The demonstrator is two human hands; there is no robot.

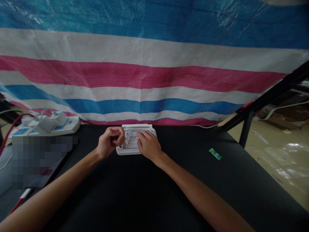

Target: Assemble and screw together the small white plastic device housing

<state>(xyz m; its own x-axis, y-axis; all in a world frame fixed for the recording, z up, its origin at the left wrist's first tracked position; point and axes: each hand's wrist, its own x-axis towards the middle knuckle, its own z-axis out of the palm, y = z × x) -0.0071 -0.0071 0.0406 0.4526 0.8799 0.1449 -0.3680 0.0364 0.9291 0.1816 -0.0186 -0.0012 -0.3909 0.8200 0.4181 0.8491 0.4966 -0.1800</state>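
A white plastic device, perforated and with a printed label, lies on the black table near its far edge. A white bar runs along the device's back side. My left hand is curled closed at the device's left edge; whatever its fingers may hold is hidden. Across the right part of the device rests my right hand, its fingers stretched over the label area and lying flat.
At the far left sits a white power strip with plugs and cables. A dark pixelated device lies below it. A small green packet is on the right. Striped sheeting hangs behind the table.
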